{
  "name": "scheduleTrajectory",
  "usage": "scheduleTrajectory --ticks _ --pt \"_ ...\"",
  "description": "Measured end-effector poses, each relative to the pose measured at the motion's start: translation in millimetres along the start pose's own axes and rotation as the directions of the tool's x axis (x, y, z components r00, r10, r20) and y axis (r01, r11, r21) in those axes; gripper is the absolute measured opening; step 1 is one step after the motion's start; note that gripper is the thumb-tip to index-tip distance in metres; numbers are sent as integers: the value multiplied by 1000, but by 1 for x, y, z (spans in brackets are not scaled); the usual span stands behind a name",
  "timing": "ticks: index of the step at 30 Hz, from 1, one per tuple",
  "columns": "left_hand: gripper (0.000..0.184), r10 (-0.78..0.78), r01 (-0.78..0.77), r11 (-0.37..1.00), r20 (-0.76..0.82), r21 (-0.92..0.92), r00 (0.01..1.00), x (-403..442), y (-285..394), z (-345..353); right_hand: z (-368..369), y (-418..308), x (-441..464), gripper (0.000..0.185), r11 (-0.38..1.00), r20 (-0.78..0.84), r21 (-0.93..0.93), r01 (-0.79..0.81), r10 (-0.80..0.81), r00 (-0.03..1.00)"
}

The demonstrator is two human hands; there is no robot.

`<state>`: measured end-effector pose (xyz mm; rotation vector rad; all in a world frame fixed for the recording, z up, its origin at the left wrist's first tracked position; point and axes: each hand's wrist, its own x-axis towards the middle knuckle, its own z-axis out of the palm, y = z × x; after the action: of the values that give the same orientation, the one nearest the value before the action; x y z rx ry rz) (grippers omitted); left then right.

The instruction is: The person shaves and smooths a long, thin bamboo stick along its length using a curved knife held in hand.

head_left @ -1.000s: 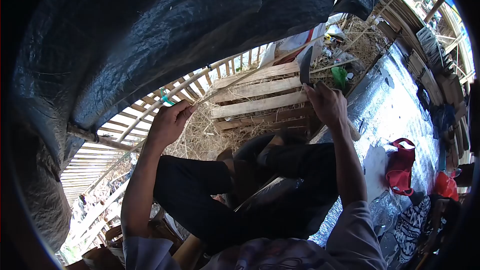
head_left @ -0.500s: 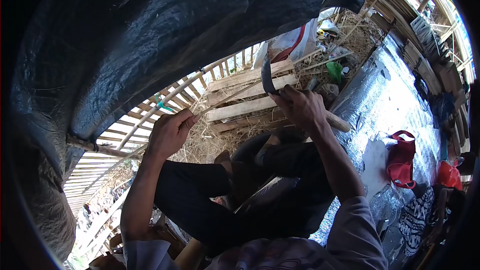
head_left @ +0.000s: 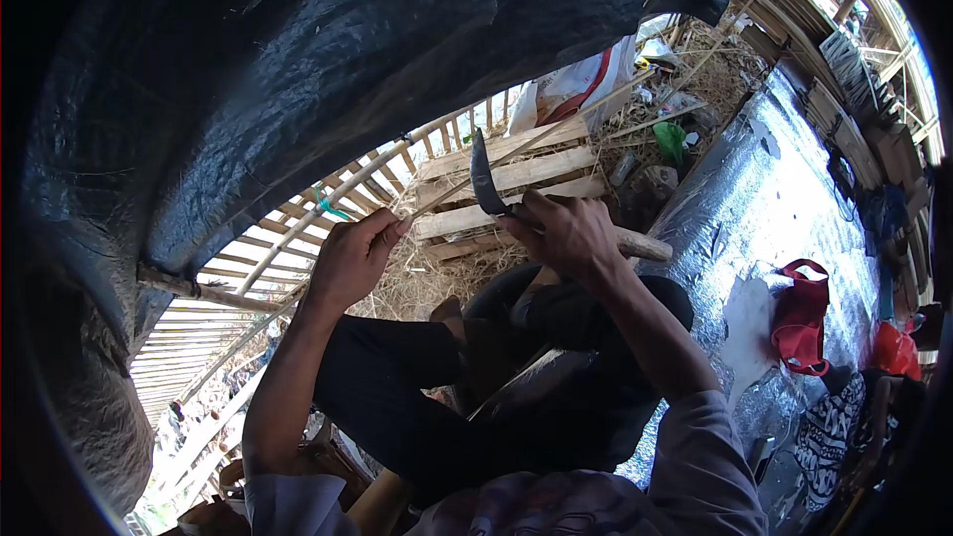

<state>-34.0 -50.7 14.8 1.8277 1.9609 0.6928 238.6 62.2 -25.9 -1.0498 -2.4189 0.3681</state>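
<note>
My left hand (head_left: 354, 260) is closed in a pinch on a thin bamboo strip (head_left: 541, 142), which slants up and to the right. My right hand (head_left: 568, 231) is wrapped round the wooden handle (head_left: 645, 244) of a curved knife. Its dark blade (head_left: 481, 174) points upward and crosses close to the strip, a little right of my left hand; whether they touch I cannot tell. Below the hands are my crossed legs in dark trousers (head_left: 397, 367). Beyond the knife, pale wooden planks (head_left: 526, 174) lie on straw.
A black tarp (head_left: 328, 69) hangs low across the upper left. Bamboo slats (head_left: 268, 263) fence the left side. At the right, a silvery sheet (head_left: 754, 189) carries a red cloth item (head_left: 802, 313). Wood shavings, a white sack (head_left: 576, 89) and green plastic (head_left: 670, 141) lie ahead.
My right hand and the knife have moved left and slightly down, bringing the blade closer to my left hand. My left hand has shifted slightly right, still pinching the strip.
</note>
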Motion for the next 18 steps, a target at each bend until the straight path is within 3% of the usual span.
scheduleTrajectory --ticks 1,2,5,8,12,18 --pt "35 3 -3 1000 -10 19 1000 0 -2 -1 1 2 2 36 1000 -76 -3 27 -27 997" --pt "35 0 0 1000 -9 24 1000 -1 -4 -2 -4 7 5 38 998 -88 -21 -55 53 995" --pt "35 -13 13 1000 -1 4 1000 -2 -7 -5 -17 35 11 38 980 -45 -43 -195 193 980" --pt "35 -25 23 999 33 40 999 0 -3 -5 -12 36 5 38 993 -122 -56 -104 96 988" --pt "33 -42 38 997 61 67 997 2 14 -3 9 7 1 37 1000 -84 -25 15 -17 996" --pt "35 -67 66 997 68 27 995 1 13 -1 9 -5 5 36 998 -50 67 4 -1 999"
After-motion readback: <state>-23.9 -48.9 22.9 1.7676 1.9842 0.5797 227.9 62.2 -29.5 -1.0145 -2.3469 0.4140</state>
